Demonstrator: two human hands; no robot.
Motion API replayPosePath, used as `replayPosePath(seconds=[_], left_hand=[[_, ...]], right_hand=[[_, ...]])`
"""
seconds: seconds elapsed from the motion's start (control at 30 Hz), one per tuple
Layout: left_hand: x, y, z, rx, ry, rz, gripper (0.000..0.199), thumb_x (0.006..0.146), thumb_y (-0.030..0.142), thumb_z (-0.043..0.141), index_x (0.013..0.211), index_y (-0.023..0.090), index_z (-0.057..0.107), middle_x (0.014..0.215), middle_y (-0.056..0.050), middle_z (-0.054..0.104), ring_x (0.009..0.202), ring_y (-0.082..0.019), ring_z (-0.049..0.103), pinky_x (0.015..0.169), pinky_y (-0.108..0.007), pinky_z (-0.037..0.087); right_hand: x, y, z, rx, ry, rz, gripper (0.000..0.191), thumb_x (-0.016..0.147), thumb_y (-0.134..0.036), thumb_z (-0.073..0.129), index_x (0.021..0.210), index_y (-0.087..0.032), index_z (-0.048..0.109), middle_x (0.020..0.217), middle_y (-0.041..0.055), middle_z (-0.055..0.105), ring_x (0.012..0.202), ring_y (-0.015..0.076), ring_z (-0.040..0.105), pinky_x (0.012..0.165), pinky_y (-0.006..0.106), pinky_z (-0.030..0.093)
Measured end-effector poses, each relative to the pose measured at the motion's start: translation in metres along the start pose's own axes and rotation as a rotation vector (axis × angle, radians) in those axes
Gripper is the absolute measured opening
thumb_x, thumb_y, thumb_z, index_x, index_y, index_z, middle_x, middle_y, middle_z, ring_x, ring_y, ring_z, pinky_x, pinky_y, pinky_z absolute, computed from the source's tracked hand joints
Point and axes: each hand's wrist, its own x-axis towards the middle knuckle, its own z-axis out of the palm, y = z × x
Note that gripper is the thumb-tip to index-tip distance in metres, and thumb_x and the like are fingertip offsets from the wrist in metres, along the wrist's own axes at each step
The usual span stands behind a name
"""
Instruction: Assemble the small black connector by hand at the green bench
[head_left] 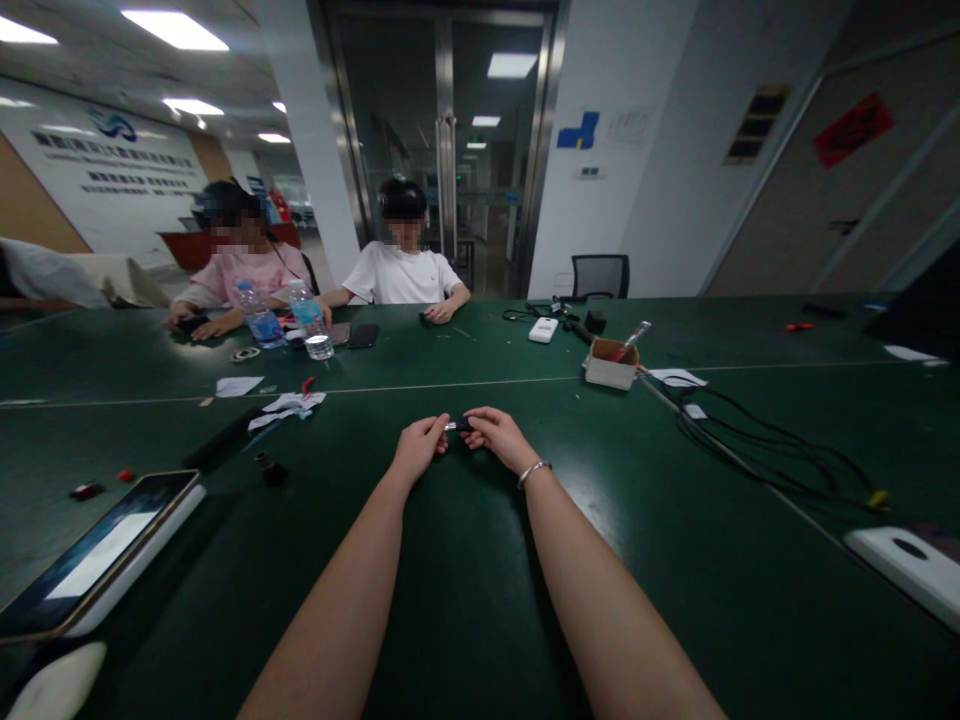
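Observation:
A small black-and-silver rod (460, 425) is held level between my two hands, just above the green table. My left hand (420, 448) is closed, its thumb and fingers pinching the silver end. On the black end, my right hand (496, 436) is closed in a similar pinch, with a silver bracelet (533, 472) at its wrist. The fingers cover both ends of the rod, so its exact kind cannot be made out. Left of my hands, a small black piece (270, 468) sits on the table.
A phone (105, 550) lies on a white box at the left, near a black tube (221, 440). Two water bottles (311, 318) stand before two seated people. A small open box (611, 364) is ahead right, with black cables (780, 440) beyond and a white device (907, 568) nearer.

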Motion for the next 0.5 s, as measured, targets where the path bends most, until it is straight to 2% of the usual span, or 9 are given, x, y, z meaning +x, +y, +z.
replayPosePath(seconds=[0.17, 0.37, 0.5], left_hand=[[0.002, -0.003, 0.003, -0.087, 0.032, -0.030, 0.049, 0.077, 0.061, 0.051, 0.080, 0.014, 0.064, 0.072, -0.005, 0.063, 0.057, -0.012, 0.059, 0.052, -0.024, 0.048], [-0.003, 0.006, 0.002, -0.185, 0.038, 0.072, 0.039, 0.070, 0.039, 0.067, 0.102, 0.018, 0.061, 0.099, -0.008, 0.062, 0.072, -0.012, 0.061, 0.055, -0.022, 0.050], [-0.007, 0.010, 0.000, -0.175, 0.026, 0.094, 0.040, 0.067, 0.031, 0.069, 0.103, 0.018, 0.060, 0.097, -0.007, 0.060, 0.071, -0.012, 0.060, 0.056, -0.023, 0.051]], right_hand=[[0.002, 0.001, 0.000, 0.006, 0.017, 0.001, 0.018, 0.079, -0.018, 0.066, 0.094, -0.012, 0.059, 0.064, 0.0046, 0.067, 0.053, 0.0104, 0.063, 0.050, 0.019, 0.051], [0.004, 0.004, -0.001, 0.024, 0.039, 0.002, 0.017, 0.080, -0.018, 0.064, 0.095, -0.011, 0.059, 0.063, 0.0046, 0.067, 0.052, 0.0105, 0.063, 0.048, 0.019, 0.050], [0.004, 0.004, -0.002, 0.021, 0.038, 0.005, 0.017, 0.080, -0.018, 0.064, 0.095, -0.011, 0.059, 0.063, 0.0049, 0.067, 0.052, 0.0104, 0.062, 0.049, 0.019, 0.050]])
